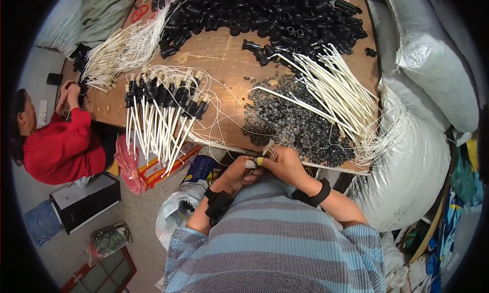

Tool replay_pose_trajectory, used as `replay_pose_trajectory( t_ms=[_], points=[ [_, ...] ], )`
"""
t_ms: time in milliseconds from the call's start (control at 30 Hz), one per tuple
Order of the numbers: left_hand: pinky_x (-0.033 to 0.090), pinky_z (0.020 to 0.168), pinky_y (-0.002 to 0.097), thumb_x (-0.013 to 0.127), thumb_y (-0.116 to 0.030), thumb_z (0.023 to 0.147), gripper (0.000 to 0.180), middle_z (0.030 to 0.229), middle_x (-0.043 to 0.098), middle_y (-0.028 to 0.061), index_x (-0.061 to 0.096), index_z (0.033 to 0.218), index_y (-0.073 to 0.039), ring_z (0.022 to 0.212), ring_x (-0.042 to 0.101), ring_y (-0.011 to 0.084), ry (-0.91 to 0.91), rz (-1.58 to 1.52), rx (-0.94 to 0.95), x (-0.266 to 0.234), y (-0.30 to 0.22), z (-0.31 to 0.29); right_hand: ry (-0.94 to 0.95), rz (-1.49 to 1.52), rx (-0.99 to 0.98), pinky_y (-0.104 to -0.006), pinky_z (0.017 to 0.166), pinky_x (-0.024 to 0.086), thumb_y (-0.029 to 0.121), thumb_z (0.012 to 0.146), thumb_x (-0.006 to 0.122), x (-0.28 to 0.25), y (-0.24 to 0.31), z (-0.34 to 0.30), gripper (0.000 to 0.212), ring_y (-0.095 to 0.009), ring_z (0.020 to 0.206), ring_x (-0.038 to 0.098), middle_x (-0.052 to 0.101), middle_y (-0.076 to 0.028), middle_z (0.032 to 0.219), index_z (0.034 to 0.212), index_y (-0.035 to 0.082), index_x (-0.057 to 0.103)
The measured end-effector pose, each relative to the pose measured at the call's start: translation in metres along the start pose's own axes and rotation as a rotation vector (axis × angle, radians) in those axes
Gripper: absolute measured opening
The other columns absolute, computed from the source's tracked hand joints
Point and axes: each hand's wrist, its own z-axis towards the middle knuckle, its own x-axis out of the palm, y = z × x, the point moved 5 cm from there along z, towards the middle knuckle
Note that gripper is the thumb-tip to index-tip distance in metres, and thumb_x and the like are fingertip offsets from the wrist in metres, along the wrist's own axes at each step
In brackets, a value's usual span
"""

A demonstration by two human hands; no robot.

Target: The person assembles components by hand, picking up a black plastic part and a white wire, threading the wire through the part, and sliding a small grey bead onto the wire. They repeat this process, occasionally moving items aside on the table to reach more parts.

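My left hand [238, 171] and my right hand [284, 164] meet at the near edge of the wooden table [224, 63], fingers pinched together on a thin white wire [267, 149]. What else sits between the fingertips is too small to tell. Taped fingertips show on the left hand. Just beyond the hands lies a heap of small dark grey rings [293, 120]. A bundle of white sleeved wires [341, 97] fans out to the right. On the left, a row of finished wires with black caps [163, 102] hangs over the table edge.
A large pile of black plastic sockets [265, 15] fills the table's far side. More white wires [122, 51] lie far left. A person in red [61, 145] works at the left end. Big white sacks [423, 125] stand on the right; bags and boxes sit on the floor.
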Motion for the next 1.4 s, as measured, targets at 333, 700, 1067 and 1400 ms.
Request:
replay_pose_trajectory(
  t_ms=[333, 700, 1067, 1400],
  points=[
    [0.030, 0.042, 0.0186, 0.053, -0.012, 0.087, 0.020, 0.070, 0.050, -0.0010, 0.058, 0.103, -0.002, 0.048, 0.038, 0.0050, -0.078, 0.188, 0.066, 0.008, -0.009, -0.015, 0.008, -0.087, 0.029, -0.0325, 0.050, 0.040, 0.019, 0.079, 0.074, 0.001, 0.007, 0.002, 0.023, -0.014, 0.054, 0.050, 0.057, -0.010, 0.062, 0.078, 0.000, 0.062],
    [0.041, 0.081, 0.0467, 0.057, -0.008, 0.069, 0.024, 0.090, 0.062, 0.0154, 0.061, 0.093, -0.004, 0.089, 0.057, 0.0362, -1.506, 1.685, 1.529, -0.009, -0.212, -0.163, -0.439, -0.322, -0.542, -0.0305, 0.069, 0.050, 0.010, 0.083, 0.066, -0.065, 0.076, 0.001, 0.015, -0.020, 0.081, 0.065, 0.068, -0.011, 0.101, 0.095, 0.001, 0.068],
    [0.048, 0.085, 0.0372, 0.060, 0.003, 0.073, 0.027, 0.099, 0.067, 0.0114, 0.067, 0.098, -0.004, 0.093, 0.062, 0.0292, -0.388, 1.691, 1.322, 0.082, -0.190, -0.020, -0.643, -0.676, -0.268, -0.0407, 0.060, 0.047, 0.018, 0.079, 0.068, -0.131, 0.027, 0.015, 0.011, -0.032, 0.070, 0.063, 0.065, -0.011, 0.079, 0.083, 0.008, 0.071],
    [0.048, 0.071, 0.0407, 0.066, -0.004, 0.067, 0.018, 0.083, 0.063, 0.0076, 0.065, 0.084, -0.009, 0.084, 0.059, 0.0295, -0.380, 1.959, 1.080, 0.122, -0.157, 0.132, -0.618, -0.923, -0.074, -0.0433, 0.059, 0.047, 0.006, 0.073, 0.066, -0.149, -0.005, 0.006, 0.004, -0.034, 0.069, 0.061, 0.060, -0.011, 0.078, 0.077, 0.007, 0.066]
  ],
)
